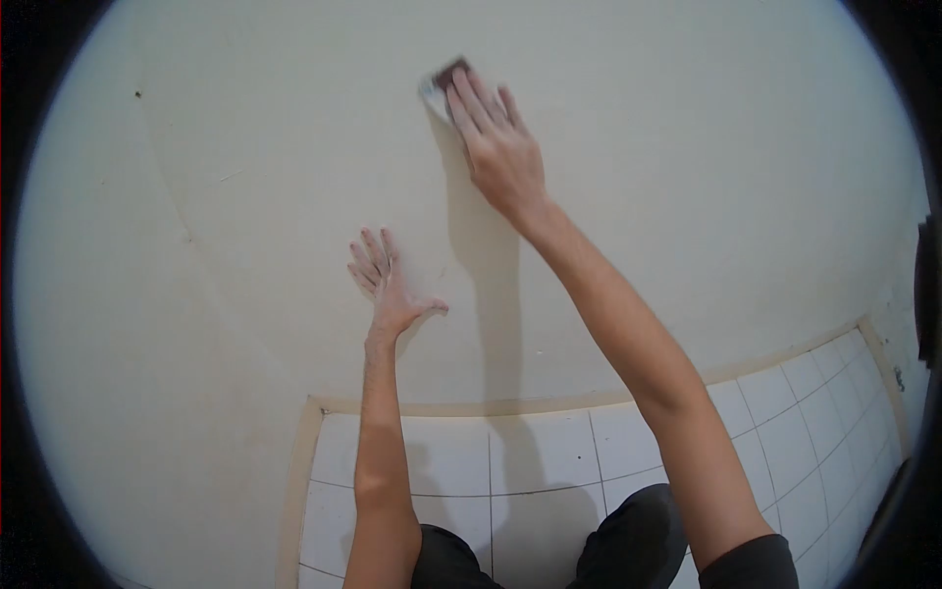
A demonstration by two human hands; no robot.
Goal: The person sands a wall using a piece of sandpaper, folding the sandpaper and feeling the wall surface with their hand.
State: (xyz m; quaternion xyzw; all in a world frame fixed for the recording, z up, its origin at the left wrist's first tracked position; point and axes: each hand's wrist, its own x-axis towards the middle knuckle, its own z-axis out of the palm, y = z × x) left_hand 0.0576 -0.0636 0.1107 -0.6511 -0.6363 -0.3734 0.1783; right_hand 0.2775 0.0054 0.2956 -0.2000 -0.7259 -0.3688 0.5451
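High on the cream-coloured wall, my right hand presses a piece of sandpaper flat against the surface. The sandpaper shows a dark brown face and a whitish edge with faint marks; the fingers lie over it and hide part of it, and it is slightly blurred. Lower and to the left, my left hand rests against the wall with its fingers spread and nothing in it. Pale dust coats its fingers.
White tiles with dark joints and a beige border cover the area below the wall. My knees in dark trousers are at the bottom. A dark object stands at the right edge. A small hole marks the wall's upper left.
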